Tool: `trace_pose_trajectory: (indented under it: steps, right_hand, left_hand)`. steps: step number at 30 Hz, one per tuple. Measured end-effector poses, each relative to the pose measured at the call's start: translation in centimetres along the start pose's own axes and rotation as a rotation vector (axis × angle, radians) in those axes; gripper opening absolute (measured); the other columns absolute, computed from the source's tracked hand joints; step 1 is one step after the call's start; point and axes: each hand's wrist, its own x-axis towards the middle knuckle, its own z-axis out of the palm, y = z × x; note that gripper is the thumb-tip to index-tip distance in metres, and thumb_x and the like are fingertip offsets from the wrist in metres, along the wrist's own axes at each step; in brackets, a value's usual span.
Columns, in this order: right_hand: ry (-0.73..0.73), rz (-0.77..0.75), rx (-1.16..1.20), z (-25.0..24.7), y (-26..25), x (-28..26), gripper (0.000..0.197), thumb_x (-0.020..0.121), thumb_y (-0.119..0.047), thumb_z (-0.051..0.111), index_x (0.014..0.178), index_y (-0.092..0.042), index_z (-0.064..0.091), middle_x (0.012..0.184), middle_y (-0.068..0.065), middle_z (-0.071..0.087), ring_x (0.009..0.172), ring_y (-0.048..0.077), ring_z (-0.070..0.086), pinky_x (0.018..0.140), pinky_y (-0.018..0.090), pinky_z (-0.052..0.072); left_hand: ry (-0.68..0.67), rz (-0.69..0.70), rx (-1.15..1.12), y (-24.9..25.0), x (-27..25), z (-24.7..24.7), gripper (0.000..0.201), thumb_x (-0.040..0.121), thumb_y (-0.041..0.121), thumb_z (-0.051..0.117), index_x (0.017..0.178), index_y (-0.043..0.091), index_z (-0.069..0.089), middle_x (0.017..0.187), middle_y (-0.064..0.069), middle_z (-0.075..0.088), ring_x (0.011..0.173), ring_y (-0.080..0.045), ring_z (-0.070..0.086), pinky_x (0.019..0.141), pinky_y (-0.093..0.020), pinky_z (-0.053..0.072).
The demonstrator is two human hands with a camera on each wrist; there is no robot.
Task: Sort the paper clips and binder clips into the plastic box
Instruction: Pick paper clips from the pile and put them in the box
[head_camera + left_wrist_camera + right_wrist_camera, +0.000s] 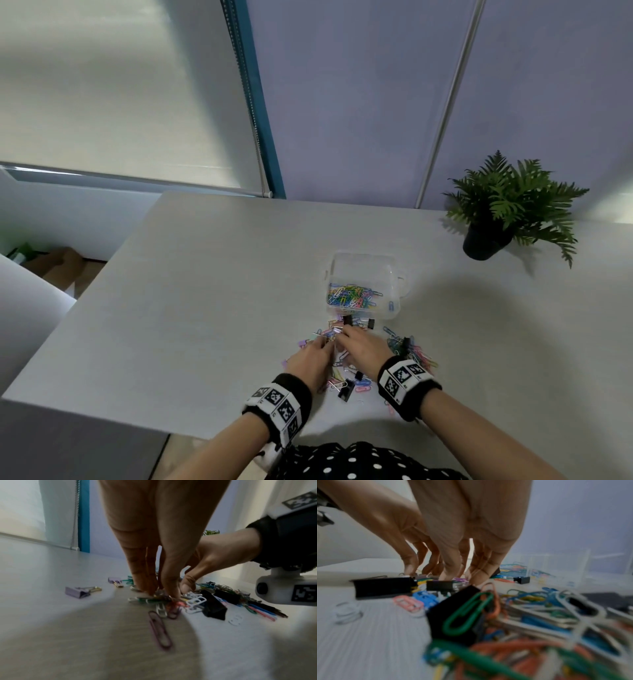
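A pale grey tabletop (205, 291) with a faint woodgrain fills the lower half of the head view, its left edge dropping off to a brown floor. Behind it hangs a white roller blind (113, 92) with a bead chain, next to a teal frame strip (260, 113) and a lilac wall (359, 102). A potted fern (507, 205) in a dark pot stands at the far right of the tabletop.

The clear plastic box (363, 270) sits near the middle, with a heap of coloured paper clips (352, 296) in its near compartment. Just in front of it, loose paper clips and black binder clips (346, 389) are scattered, with two lilac binder clips (78, 592) apart to the left.

The left hand (310, 359) reaches down with fingers and thumb drawn together, the grip pinching at a cluster of paper clips on the tabletop. The right hand (363, 346) is beside it, fingertips down among the clips; whether its grip holds anything I cannot tell. Both wrists wear black bands with marker tags.
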Motion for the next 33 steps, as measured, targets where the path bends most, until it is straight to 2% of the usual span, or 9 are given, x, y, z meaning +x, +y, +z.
trace_pose_trajectory:
  steps: [7, 11, 14, 16, 19, 22, 26, 30, 33]
  right_hand:
    - [0.019, 0.012, 0.04, 0.1, -0.4, -0.8, 0.014, 0.086, -0.011, 0.053, 0.1, -0.009, 0.051, 0.107, 0.011, 0.054, 0.097, 0.026, 0.05, 0.075, 0.038, 0.041]
    - [-0.024, 0.006, 0.126, -0.4, 0.0, -1.1, 0.011, 0.083, -0.008, 0.055, 0.084, -0.015, 0.048, 0.089, 0.006, 0.057, 0.082, 0.021, 0.049, 0.073, 0.034, 0.04]
    - [-0.011, 0.078, 0.297, -0.5, 0.8, -1.4, 0.01, 0.082, -0.002, 0.055, 0.086, -0.012, 0.056, 0.072, -0.006, 0.051, 0.069, 0.012, 0.051, 0.07, 0.029, 0.044]
    - [-0.004, 0.117, 0.404, -0.5, 1.4, -1.5, 0.014, 0.085, 0.001, 0.05, 0.091, -0.008, 0.059, 0.068, -0.009, 0.05, 0.063, 0.002, 0.053, 0.07, 0.026, 0.048]
    - [0.012, 0.158, 0.493, -0.2, 2.2, -1.4, 0.01, 0.083, -0.001, 0.057, 0.086, -0.006, 0.064, 0.078, -0.003, 0.056, 0.064, -0.005, 0.053, 0.067, 0.015, 0.045]
    - [0.066, 0.203, 0.634, -0.4, 2.5, -1.1, 0.009, 0.078, 0.0, 0.066, 0.077, -0.009, 0.066, 0.07, -0.006, 0.058, 0.063, 0.0, 0.054, 0.063, 0.01, 0.043]
    - [0.162, 0.235, 0.759, -1.9, 2.3, -0.8, 0.007, 0.08, -0.004, 0.065, 0.077, -0.009, 0.063, 0.065, -0.009, 0.057, 0.057, 0.001, 0.05, 0.052, 0.006, 0.043]
    - [0.25, 0.285, 0.843, -3.7, 3.1, 0.0, 0.012, 0.081, -0.007, 0.065, 0.075, -0.014, 0.059, 0.065, -0.004, 0.06, 0.053, -0.001, 0.056, 0.052, 0.012, 0.046]
    - [0.311, 0.314, 0.903, -5.0, 3.8, 0.5, 0.017, 0.081, -0.006, 0.067, 0.07, -0.016, 0.057, 0.064, 0.001, 0.062, 0.054, 0.009, 0.058, 0.048, 0.015, 0.047]
  left_hand:
    - [0.002, -0.053, -0.013, 1.2, -0.2, 0.0, 0.032, 0.092, 0.008, 0.038, 0.125, 0.005, 0.04, 0.127, -0.015, 0.049, 0.114, -0.032, 0.052, 0.09, -0.043, 0.046]
    - [-0.039, -0.017, -0.199, 0.1, 0.1, -0.6, 0.032, 0.085, 0.002, 0.048, 0.117, 0.002, 0.044, 0.114, -0.017, 0.06, 0.106, -0.031, 0.058, 0.089, -0.037, 0.045]
    - [0.035, 0.02, -0.37, -1.6, -0.2, -1.3, 0.029, 0.082, -0.003, 0.051, 0.109, 0.004, 0.056, 0.094, -0.005, 0.064, 0.09, -0.019, 0.062, 0.077, -0.019, 0.045]
    - [0.098, 0.065, -0.349, -2.9, -0.8, -1.9, 0.023, 0.083, -0.004, 0.05, 0.101, 0.004, 0.062, 0.09, 0.002, 0.058, 0.085, -0.015, 0.059, 0.073, -0.011, 0.04]
    - [0.072, 0.133, -0.246, -4.0, -1.8, -2.0, 0.014, 0.087, 0.008, 0.055, 0.1, 0.006, 0.062, 0.1, -0.004, 0.06, 0.09, -0.018, 0.059, 0.08, -0.017, 0.042]
    - [-0.035, 0.123, -0.17, -3.5, -2.8, -0.4, 0.026, 0.086, 0.022, 0.06, 0.108, 0.008, 0.056, 0.114, -0.006, 0.056, 0.099, -0.021, 0.058, 0.091, -0.025, 0.046]
    - [-0.015, 0.066, -0.065, -1.8, -3.0, 0.9, 0.031, 0.082, 0.018, 0.061, 0.109, 0.007, 0.049, 0.113, -0.008, 0.051, 0.098, -0.024, 0.054, 0.086, -0.038, 0.05]
    - [0.034, 0.024, -0.086, -1.5, -2.5, 0.6, 0.011, 0.084, 0.008, 0.055, 0.094, 0.011, 0.055, 0.103, -0.003, 0.057, 0.091, -0.022, 0.059, 0.085, -0.036, 0.052]
    - [0.013, 0.04, -0.091, -1.6, -2.4, 0.5, 0.011, 0.088, 0.011, 0.054, 0.099, 0.011, 0.056, 0.106, -0.003, 0.057, 0.093, -0.02, 0.058, 0.091, -0.029, 0.05]
